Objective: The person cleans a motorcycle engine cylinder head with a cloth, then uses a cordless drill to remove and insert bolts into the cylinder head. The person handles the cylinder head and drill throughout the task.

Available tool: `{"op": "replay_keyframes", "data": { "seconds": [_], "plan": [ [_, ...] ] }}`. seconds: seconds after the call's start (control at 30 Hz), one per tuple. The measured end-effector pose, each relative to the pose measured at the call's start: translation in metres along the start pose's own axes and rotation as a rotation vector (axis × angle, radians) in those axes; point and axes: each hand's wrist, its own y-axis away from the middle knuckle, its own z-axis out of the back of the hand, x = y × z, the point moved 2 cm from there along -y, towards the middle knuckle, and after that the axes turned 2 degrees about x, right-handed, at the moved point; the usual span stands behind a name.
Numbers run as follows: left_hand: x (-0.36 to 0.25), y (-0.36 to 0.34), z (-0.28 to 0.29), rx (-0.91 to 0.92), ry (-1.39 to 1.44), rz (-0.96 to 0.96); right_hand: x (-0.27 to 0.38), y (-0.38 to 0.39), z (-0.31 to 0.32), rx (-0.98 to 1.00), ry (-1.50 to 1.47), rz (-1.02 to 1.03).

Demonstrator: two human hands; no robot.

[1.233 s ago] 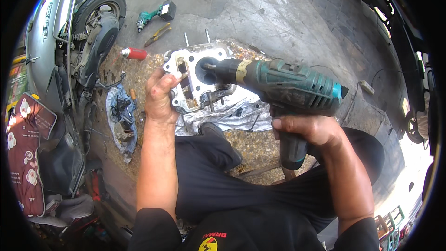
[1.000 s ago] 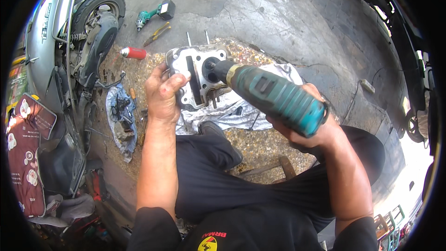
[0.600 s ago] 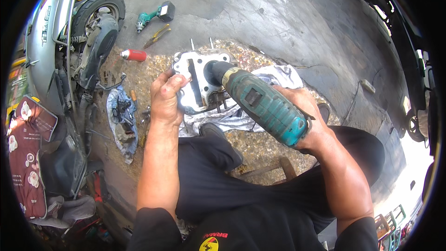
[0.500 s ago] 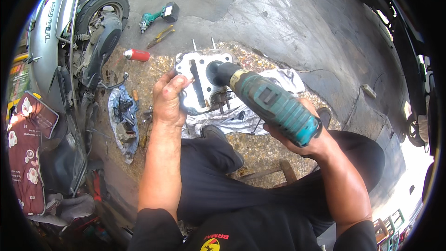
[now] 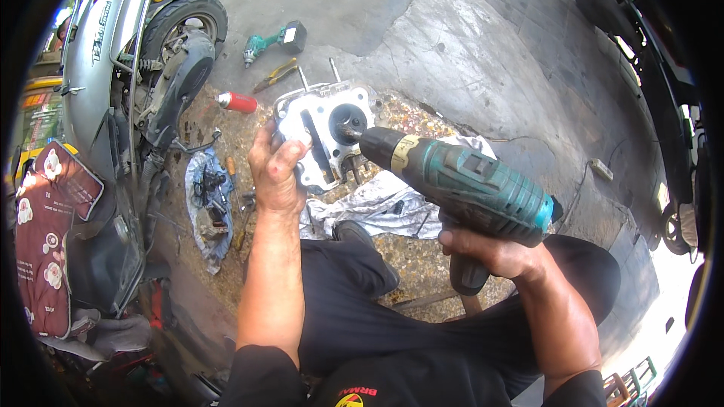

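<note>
My left hand (image 5: 277, 173) grips the left edge of a silvery engine cylinder head (image 5: 321, 111), thumb on its flat face. Two studs rise from the head's far side, and its round dark chamber (image 5: 348, 122) faces up. In my right hand (image 5: 494, 253) is a teal and black cordless drill (image 5: 471, 185), fingers wrapped round its handle. The drill's nose points left, right beside the chamber's lower right rim; whether its tip touches the metal I cannot tell. A stained white rag (image 5: 362, 205) lies beneath the cylinder head.
Beyond lie a red spray can (image 5: 238, 102), yellow-handled pliers (image 5: 276, 74) and another teal power tool (image 5: 273, 43). A blue cloth with dark parts (image 5: 209, 207) is on the left, near a parked scooter (image 5: 177, 83). My shoe (image 5: 362, 249) is close to the rag.
The drill has drawn back from the chamber toward the lower right and lies more level, uncovering the chamber. The cylinder head has tilted slightly in my left hand. The whole view has shifted a little.
</note>
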Motion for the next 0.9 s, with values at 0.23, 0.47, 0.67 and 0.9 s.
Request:
{"op": "replay_keyframes", "data": {
  "seconds": [0.23, 0.47, 0.67, 0.9],
  "plan": [
    [-0.006, 0.003, -0.003, -0.049, -0.057, -0.019, -0.005, 0.005, -0.002, 0.081, 0.038, -0.121],
    [-0.012, 0.005, -0.003, -0.01, -0.042, -0.032, -0.005, 0.006, -0.004, 0.071, 0.272, 0.049],
    [-0.013, 0.007, -0.012, -0.059, -0.165, -0.076, -0.014, -0.004, -0.001, -0.065, 0.641, 0.635],
    [-0.019, 0.005, -0.009, -0.065, -0.309, -0.073, -0.026, -0.006, 0.003, -0.091, 0.651, 0.59]
  ]
}}
